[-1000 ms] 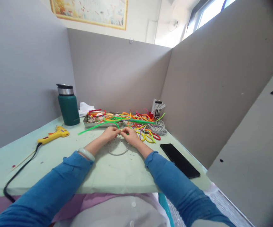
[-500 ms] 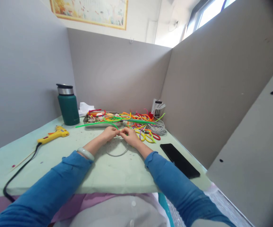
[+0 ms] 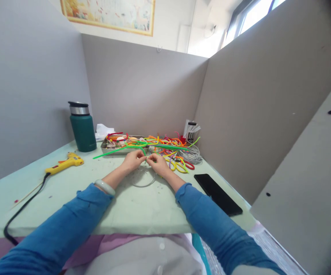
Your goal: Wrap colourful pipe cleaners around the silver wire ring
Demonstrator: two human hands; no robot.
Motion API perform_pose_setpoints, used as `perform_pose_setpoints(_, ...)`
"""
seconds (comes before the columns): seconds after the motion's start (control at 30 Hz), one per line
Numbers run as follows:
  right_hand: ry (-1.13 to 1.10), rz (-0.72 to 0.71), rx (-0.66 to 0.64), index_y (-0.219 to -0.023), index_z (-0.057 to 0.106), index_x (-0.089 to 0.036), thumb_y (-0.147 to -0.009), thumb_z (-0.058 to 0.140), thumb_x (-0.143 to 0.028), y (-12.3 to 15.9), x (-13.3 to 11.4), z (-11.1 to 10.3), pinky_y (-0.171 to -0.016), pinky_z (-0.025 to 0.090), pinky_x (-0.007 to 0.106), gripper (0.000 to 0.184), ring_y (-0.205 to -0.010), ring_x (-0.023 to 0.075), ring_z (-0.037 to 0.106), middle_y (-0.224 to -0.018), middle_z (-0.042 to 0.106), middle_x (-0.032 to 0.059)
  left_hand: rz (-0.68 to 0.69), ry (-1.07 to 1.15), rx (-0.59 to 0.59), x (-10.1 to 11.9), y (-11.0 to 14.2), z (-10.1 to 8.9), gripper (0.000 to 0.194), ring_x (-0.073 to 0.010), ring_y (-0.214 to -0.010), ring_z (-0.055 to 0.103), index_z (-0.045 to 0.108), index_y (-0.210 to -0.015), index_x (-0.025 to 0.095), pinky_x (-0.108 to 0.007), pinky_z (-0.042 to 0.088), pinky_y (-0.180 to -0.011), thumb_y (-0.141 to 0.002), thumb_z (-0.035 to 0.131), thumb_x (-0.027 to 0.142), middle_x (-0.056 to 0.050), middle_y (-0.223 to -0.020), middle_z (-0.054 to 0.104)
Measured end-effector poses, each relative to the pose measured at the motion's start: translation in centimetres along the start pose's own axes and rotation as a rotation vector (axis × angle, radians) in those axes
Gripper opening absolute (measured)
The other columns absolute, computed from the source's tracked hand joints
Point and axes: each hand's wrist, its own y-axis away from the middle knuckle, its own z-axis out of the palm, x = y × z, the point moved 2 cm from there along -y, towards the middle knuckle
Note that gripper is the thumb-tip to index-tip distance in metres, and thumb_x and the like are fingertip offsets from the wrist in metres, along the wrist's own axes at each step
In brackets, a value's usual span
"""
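Note:
Both my hands meet over the middle of the table, fingertips pinched close together. My left hand (image 3: 133,160) is closed on a green pipe cleaner (image 3: 115,150), whose long free end sticks out to the left and bends near the fingers. A thin grey wire hoop (image 3: 144,186) curves below the hands, and my right hand (image 3: 157,164) pinches it beside the green pipe cleaner. The exact spot where the two join is hidden by my fingers.
Behind the hands stands a metal tray (image 3: 115,152) of small craft pieces. To its right lie tangled coloured pipe cleaners (image 3: 171,143) and a grey wire coil (image 3: 192,156). A yellow glue gun (image 3: 65,163), green bottle (image 3: 83,131) and black phone (image 3: 218,194) flank them.
The green pipe cleaner's free end swung up and left, then dipped back slightly. My left fingers shifted a little on it. The right hand stayed nearly in place.

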Motion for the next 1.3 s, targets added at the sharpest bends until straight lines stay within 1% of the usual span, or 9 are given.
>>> perform_pose_setpoints(0.13,-0.017,0.036,0.019,-0.069,0.056,-0.016,-0.071,0.051,-0.029,-0.04,-0.26,-0.28,-0.057,0.038,0.022,0.014,-0.059,0.0104,0.049,-0.063,0.057,-0.0022,0.051,0.038,0.013,0.09,0.15,0.02,0.021,-0.0088,-0.052,0.049,0.06,-0.077,0.017,-0.02,0.037,-0.049,-0.069,0.054,0.035,0.0,-0.072,0.063)
perform_pose_setpoints(0.3,-0.056,0.048,0.034,-0.068,0.056,-0.016,-0.07,0.051,-0.028,-0.13,-0.39,-0.47,-0.057,0.038,0.022,0.012,-0.058,0.0105,0.049,-0.062,0.056,-0.002,0.12,0.031,0.019,0.1,0.08,0.14,0.02,-0.008,-0.053,0.05,0.061,-0.083,0.017,-0.02,0.039,-0.051,-0.068,0.055,0.028,0.0,-0.076,0.063)
perform_pose_setpoints(0.43,-0.063,0.061,0.035,-0.068,0.056,-0.016,-0.069,0.051,-0.028,-0.18,-0.25,-0.43,-0.056,0.037,0.022,0.012,-0.058,0.0105,0.049,-0.062,0.056,-0.002,0.19,-0.018,0.014,-0.15,-0.14,0.27,0.019,-0.0095,-0.06,0.053,0.064,-0.084,0.017,-0.019,0.04,-0.055,-0.07,0.054,0.025,-0.001,-0.079,0.064)
perform_pose_setpoints(0.57,-0.065,0.068,0.032,-0.066,0.054,-0.016,-0.069,0.051,-0.029,-0.15,-0.34,-0.44,-0.055,0.036,0.021,0.013,-0.056,0.0101,0.047,-0.059,0.054,-0.0024,0.228,-0.073,0.027,-0.48,-0.31,0.46,0.02,-0.0118,-0.068,0.055,0.067,-0.085,0.018,-0.021,0.041,-0.06,-0.07,0.055,0.025,-0.002,-0.079,0.064)
perform_pose_setpoints(0.67,-0.064,0.061,0.034,-0.066,0.053,-0.016,-0.069,0.051,-0.029,-0.12,-0.43,-0.47,-0.055,0.036,0.021,0.013,-0.056,0.0099,0.047,-0.059,0.054,-0.0027,0.238,-0.078,0.028,-0.45,-0.3,0.5,0.022,-0.0127,-0.073,0.055,0.067,-0.087,0.018,-0.021,0.041,-0.063,-0.07,0.054,0.023,-0.003,-0.081,0.064)
perform_pose_setpoints(0.83,-0.054,0.07,0.025,-0.068,0.055,-0.017,-0.069,0.05,-0.028,-0.17,-0.24,-0.45,-0.056,0.037,0.022,0.012,-0.058,0.0106,0.049,-0.061,0.056,-0.0021,0.223,-0.055,0.019,-0.1,-0.1,0.25,0.025,-0.0119,-0.07,0.055,0.064,-0.092,0.017,-0.021,0.041,-0.062,-0.07,0.053,0.022,-0.002,-0.08,0.064)
perform_pose_setpoints(1.07,-0.078,0.068,0.028,-0.069,0.055,-0.017,-0.07,0.05,-0.03,-0.25,0.01,-0.35,-0.055,0.038,0.021,0.014,-0.057,0.0104,0.049,-0.061,0.055,-0.0023,0.238,-0.057,0.043,-0.11,-0.17,0.29,0.021,-0.012,-0.072,0.055,0.066,-0.085,0.017,-0.021,0.041,-0.064,-0.07,0.051,0.019,-0.003,-0.08,0.064)
perform_pose_setpoints(1.3,-0.102,0.06,0.031,-0.068,0.055,-0.016,-0.07,0.051,-0.031,-0.29,0.34,-0.25,-0.055,0.037,0.021,0.015,-0.056,0.0101,0.048,-0.06,0.055,-0.0022,0.234,-0.073,0.055,0.09,-0.15,0.18,0.018,-0.0136,-0.076,0.056,0.067,-0.081,0.017,-0.023,0.041,-0.068,-0.07,0.053,0.021,-0.004,-0.084,0.065)
